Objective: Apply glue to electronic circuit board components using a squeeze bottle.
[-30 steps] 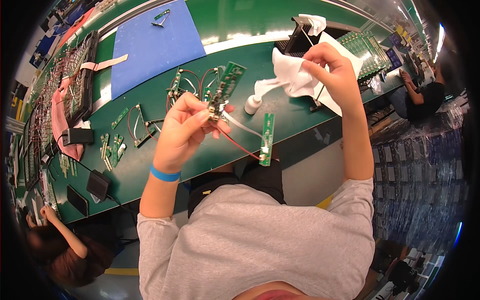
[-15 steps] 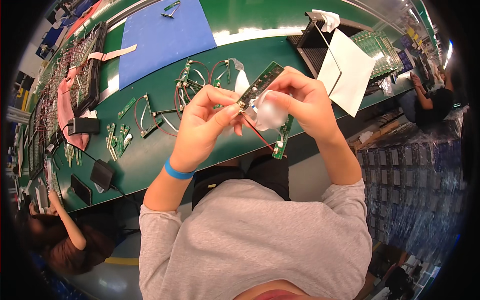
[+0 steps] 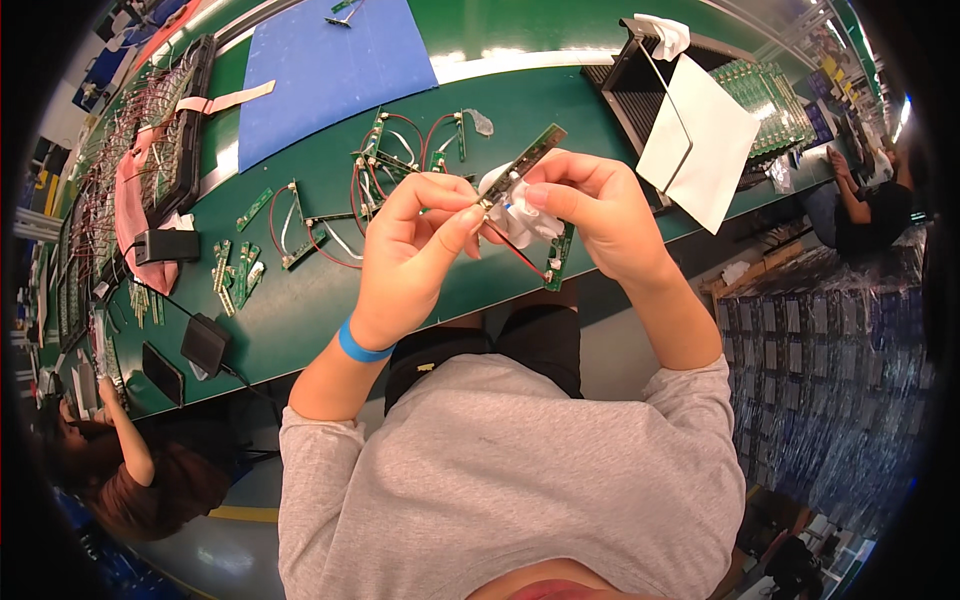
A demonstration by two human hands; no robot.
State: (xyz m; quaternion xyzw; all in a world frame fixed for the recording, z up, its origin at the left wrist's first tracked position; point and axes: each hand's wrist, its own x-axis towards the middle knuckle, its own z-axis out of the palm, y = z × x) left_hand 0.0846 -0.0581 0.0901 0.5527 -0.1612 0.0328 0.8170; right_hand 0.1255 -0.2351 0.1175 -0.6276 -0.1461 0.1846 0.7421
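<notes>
My left hand pinches the lower left end of a narrow green circuit board, which slants up to the right above the bench. Close beside it, my right hand has thumb and fingers closed on crumpled white material, perhaps a wipe, against the board. A small blue-ended strip shows there. Red and black wires run from the board to a second green circuit board, which hangs below my right hand. My fingers hide part of the first board.
Wired circuit boards lie behind my hands on the green bench. Small loose boards and black adapters are at left. A blue mat, a black slotted rack and a white sheet stand farther off. Co-workers sit at both sides.
The held board has tilted more edge-on. My right fingers have shifted up along it with the white material, and the hanging board has risen slightly.
</notes>
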